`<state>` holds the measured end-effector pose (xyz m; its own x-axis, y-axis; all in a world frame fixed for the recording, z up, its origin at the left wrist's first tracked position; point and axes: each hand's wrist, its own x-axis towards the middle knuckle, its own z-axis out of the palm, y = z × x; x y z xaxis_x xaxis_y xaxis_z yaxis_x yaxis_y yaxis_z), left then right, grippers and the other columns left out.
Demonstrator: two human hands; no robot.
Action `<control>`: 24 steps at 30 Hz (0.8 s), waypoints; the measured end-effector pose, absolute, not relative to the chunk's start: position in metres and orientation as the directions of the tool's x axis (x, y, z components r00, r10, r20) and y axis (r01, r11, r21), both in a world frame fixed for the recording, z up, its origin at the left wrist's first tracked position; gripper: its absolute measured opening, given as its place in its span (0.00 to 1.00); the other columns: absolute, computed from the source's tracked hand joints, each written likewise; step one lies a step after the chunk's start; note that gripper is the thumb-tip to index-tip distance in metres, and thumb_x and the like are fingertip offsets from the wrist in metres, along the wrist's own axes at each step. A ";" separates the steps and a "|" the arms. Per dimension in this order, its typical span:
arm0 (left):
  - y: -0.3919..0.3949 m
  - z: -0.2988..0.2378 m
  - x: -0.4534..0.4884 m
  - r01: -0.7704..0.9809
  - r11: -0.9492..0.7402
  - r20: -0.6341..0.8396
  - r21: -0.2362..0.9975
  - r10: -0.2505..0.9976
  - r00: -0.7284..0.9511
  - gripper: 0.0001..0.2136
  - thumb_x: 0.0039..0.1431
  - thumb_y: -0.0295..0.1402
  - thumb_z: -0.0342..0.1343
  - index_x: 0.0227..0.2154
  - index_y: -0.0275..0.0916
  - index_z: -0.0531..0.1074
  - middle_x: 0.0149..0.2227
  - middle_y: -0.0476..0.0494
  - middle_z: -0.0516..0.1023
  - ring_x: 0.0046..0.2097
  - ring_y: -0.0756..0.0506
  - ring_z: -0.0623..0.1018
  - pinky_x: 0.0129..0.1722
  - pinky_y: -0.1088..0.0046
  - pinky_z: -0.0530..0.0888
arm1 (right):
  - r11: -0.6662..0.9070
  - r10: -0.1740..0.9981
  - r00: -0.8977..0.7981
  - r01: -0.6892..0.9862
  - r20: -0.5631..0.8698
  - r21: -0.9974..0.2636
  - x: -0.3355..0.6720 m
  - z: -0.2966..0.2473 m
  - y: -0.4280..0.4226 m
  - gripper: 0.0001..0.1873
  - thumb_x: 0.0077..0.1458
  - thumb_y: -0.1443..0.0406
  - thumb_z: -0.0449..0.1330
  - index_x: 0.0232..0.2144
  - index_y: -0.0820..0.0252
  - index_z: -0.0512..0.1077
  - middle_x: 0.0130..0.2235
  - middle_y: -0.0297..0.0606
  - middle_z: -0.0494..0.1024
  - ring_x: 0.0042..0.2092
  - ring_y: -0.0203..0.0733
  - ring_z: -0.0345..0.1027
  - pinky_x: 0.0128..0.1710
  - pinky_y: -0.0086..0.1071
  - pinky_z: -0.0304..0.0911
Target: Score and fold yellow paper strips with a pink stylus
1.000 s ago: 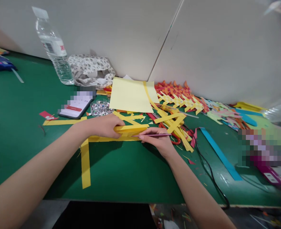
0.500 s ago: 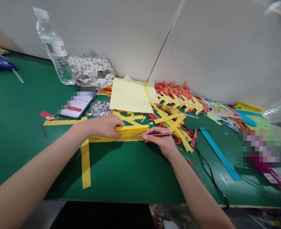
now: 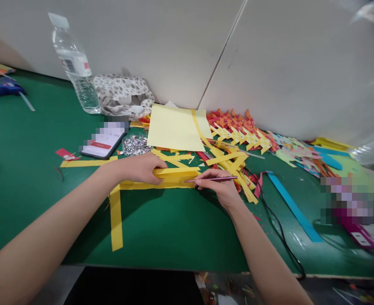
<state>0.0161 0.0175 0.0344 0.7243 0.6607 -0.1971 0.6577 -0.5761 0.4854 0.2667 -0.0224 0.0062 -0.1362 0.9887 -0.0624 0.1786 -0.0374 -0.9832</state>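
Note:
My left hand (image 3: 144, 168) is closed on a folded yellow paper strip (image 3: 175, 180), its fingers curled over the left part. My right hand (image 3: 220, 186) pinches a thin purplish pencil-like stick (image 3: 214, 179) near its pointed end. Its tip points left at the paper's surface; whether it touches cannot be made out. Part of the strip lies hidden under my left hand. Another yellow strip (image 3: 116, 220) hangs toward me from the paper's left end. More yellow strips (image 3: 226, 159) lie crossed beyond my right hand.
Behind my hands are a pale yellow sheet (image 3: 174, 127), a dish of small gems (image 3: 136, 145), a phone (image 3: 104, 142) and a water bottle (image 3: 75, 67). Woven paper fish (image 3: 244, 135) line the wall. A black cable (image 3: 278, 226) and blue strip (image 3: 293, 207) lie right.
My right hand has slid slightly to the right along the paper with the pencil-like stick. The left hand keeps its hold. The whole view has shifted a little.

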 end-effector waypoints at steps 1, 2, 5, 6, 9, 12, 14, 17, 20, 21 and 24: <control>0.018 0.034 0.016 0.657 -0.576 -0.199 0.486 0.659 0.725 0.06 0.51 0.36 0.51 0.27 0.39 0.68 0.26 0.49 0.70 0.27 0.49 0.67 0.25 0.72 0.56 | -0.037 0.988 -0.139 0.181 -0.062 -0.983 0.267 0.006 -0.023 0.05 0.36 0.65 0.69 0.20 0.60 0.77 0.20 0.33 0.77 0.22 0.34 0.68 0.26 0.29 0.63; 0.018 0.035 0.015 0.655 -0.577 -0.198 0.488 0.657 0.727 0.06 0.51 0.35 0.51 0.29 0.40 0.69 0.27 0.49 0.71 0.28 0.49 0.68 0.25 0.73 0.57 | -0.036 0.988 -0.141 0.183 -0.062 -0.982 0.267 0.006 -0.023 0.05 0.36 0.65 0.69 0.20 0.59 0.77 0.20 0.33 0.77 0.22 0.34 0.68 0.26 0.29 0.63; 0.018 0.035 0.014 0.655 -0.570 -0.180 0.497 0.670 0.720 0.13 0.51 0.35 0.52 0.40 0.42 0.69 0.37 0.48 0.74 0.34 0.48 0.71 0.29 0.74 0.61 | -0.032 0.987 -0.149 0.184 -0.061 -0.982 0.268 0.006 -0.023 0.05 0.36 0.65 0.69 0.20 0.59 0.77 0.20 0.33 0.77 0.22 0.34 0.68 0.26 0.28 0.63; 0.018 0.035 0.014 0.657 -0.565 -0.177 0.498 0.676 0.715 0.16 0.50 0.35 0.52 0.44 0.43 0.68 0.40 0.47 0.74 0.35 0.47 0.71 0.31 0.74 0.61 | -0.032 0.987 -0.151 0.184 -0.060 -0.982 0.268 0.006 -0.023 0.05 0.36 0.65 0.69 0.20 0.59 0.77 0.20 0.33 0.77 0.22 0.33 0.68 0.26 0.28 0.63; 0.018 0.036 0.014 0.666 -0.561 -0.190 0.491 0.677 0.711 0.15 0.51 0.37 0.52 0.43 0.42 0.68 0.41 0.47 0.74 0.36 0.47 0.71 0.31 0.74 0.62 | -0.040 0.988 -0.142 0.184 -0.067 -0.982 0.268 0.006 -0.022 0.06 0.35 0.65 0.69 0.19 0.60 0.76 0.20 0.34 0.77 0.22 0.34 0.67 0.26 0.29 0.63; 0.018 0.036 0.015 0.663 -0.579 -0.199 0.475 0.663 0.722 0.09 0.51 0.37 0.52 0.33 0.40 0.70 0.33 0.48 0.73 0.32 0.47 0.70 0.28 0.74 0.60 | -0.042 0.989 -0.131 0.194 -0.068 -0.980 0.268 0.007 -0.021 0.06 0.35 0.64 0.69 0.19 0.60 0.76 0.20 0.34 0.77 0.22 0.35 0.67 0.26 0.29 0.63; 0.019 0.035 0.015 0.660 -0.587 -0.192 0.469 0.661 0.725 0.07 0.52 0.37 0.52 0.30 0.40 0.68 0.30 0.48 0.72 0.30 0.48 0.69 0.27 0.73 0.59 | -0.038 0.989 -0.136 0.195 -0.065 -0.980 0.269 0.008 -0.021 0.06 0.35 0.64 0.69 0.19 0.61 0.76 0.20 0.34 0.76 0.22 0.35 0.67 0.26 0.29 0.63; 0.020 0.033 0.015 0.653 -0.591 -0.183 0.473 0.659 0.729 0.07 0.52 0.37 0.51 0.28 0.40 0.67 0.28 0.49 0.70 0.29 0.48 0.68 0.27 0.73 0.58 | -0.038 0.989 -0.134 0.185 -0.064 -0.982 0.271 0.008 -0.021 0.06 0.36 0.65 0.69 0.19 0.61 0.76 0.20 0.34 0.77 0.22 0.34 0.67 0.26 0.29 0.63; 0.021 0.031 0.014 0.650 -0.582 -0.186 0.488 0.659 0.729 0.07 0.52 0.38 0.51 0.28 0.40 0.67 0.28 0.49 0.71 0.29 0.48 0.68 0.26 0.73 0.58 | -0.041 0.991 -0.117 0.167 -0.061 -0.985 0.273 0.008 -0.021 0.05 0.35 0.65 0.68 0.18 0.61 0.76 0.21 0.35 0.77 0.21 0.35 0.67 0.25 0.30 0.63; 0.021 0.031 0.014 0.651 -0.578 -0.189 0.491 0.659 0.728 0.07 0.52 0.38 0.51 0.28 0.40 0.67 0.28 0.48 0.71 0.29 0.48 0.68 0.26 0.73 0.58 | -0.043 0.992 -0.114 0.162 -0.062 -0.986 0.273 0.008 -0.021 0.05 0.35 0.66 0.68 0.18 0.61 0.76 0.21 0.35 0.78 0.21 0.35 0.67 0.25 0.30 0.63; 0.021 0.031 0.013 0.658 -0.573 -0.195 0.489 0.664 0.722 0.08 0.52 0.38 0.52 0.28 0.39 0.68 0.27 0.48 0.70 0.28 0.48 0.68 0.26 0.73 0.57 | -0.048 0.992 -0.108 0.161 -0.066 -0.986 0.274 0.010 -0.021 0.05 0.35 0.66 0.68 0.18 0.61 0.76 0.21 0.35 0.78 0.21 0.34 0.67 0.25 0.30 0.63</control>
